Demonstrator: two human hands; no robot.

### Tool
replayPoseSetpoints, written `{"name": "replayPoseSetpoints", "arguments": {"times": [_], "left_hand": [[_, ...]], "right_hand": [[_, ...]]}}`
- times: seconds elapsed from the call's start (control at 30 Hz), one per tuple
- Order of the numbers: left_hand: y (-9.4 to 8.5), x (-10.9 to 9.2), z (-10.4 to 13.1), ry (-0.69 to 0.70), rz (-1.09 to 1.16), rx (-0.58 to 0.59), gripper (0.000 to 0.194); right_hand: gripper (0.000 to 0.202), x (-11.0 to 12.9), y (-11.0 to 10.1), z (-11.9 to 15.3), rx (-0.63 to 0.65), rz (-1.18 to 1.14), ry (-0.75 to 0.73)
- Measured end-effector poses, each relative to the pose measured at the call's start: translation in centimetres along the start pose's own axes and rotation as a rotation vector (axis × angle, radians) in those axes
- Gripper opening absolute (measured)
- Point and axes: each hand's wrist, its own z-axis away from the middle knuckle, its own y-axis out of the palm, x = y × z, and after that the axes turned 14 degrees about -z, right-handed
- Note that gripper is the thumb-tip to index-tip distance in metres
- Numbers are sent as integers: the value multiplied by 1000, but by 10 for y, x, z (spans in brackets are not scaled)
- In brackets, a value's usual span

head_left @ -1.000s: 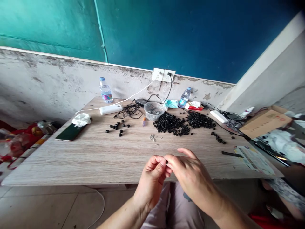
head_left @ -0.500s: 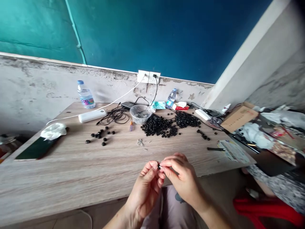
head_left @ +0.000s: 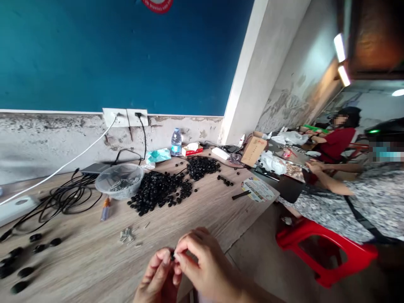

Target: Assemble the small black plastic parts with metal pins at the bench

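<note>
At the table's near edge, my left hand (head_left: 156, 275) pinches a small round black piece (head_left: 172, 255) between thumb and fingertips. My right hand (head_left: 203, 259) meets it from the right, thumb and forefinger pressed together against the same piece. Whether the right fingertips also hold something tiny is hidden. Just beyond my hands lies a little heap of short, pale metal pins (head_left: 126, 235). Farther back a big pile of similar black pieces (head_left: 158, 189) spreads out, with a second pile (head_left: 202, 167) behind it. Several loose black pieces (head_left: 25, 272) lie at the left.
A clear plastic bowl (head_left: 120, 181) of small metal parts stands by a small orange-capped bottle (head_left: 105, 209) and tangled black cable (head_left: 63, 200). Behind are a water bottle (head_left: 176, 143) and tissue box (head_left: 192, 150). A red stool (head_left: 325, 248) and two people occupy the right.
The view has swung right, bringing two people and more of the red stool into sight. My hands keep the same pinch on the black piece.
</note>
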Motion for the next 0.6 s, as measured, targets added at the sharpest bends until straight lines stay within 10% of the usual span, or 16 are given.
{"name": "replayPoseSetpoints", "arguments": {"times": [0.23,0.6], "left_hand": [[43,-11,18,96,-30,92,27],[35,-7,14,97,-169,35,37]], "right_hand": [[16,0,-24,-3,95,87,-154],[16,4,-23,1,87,356,-192]]}}
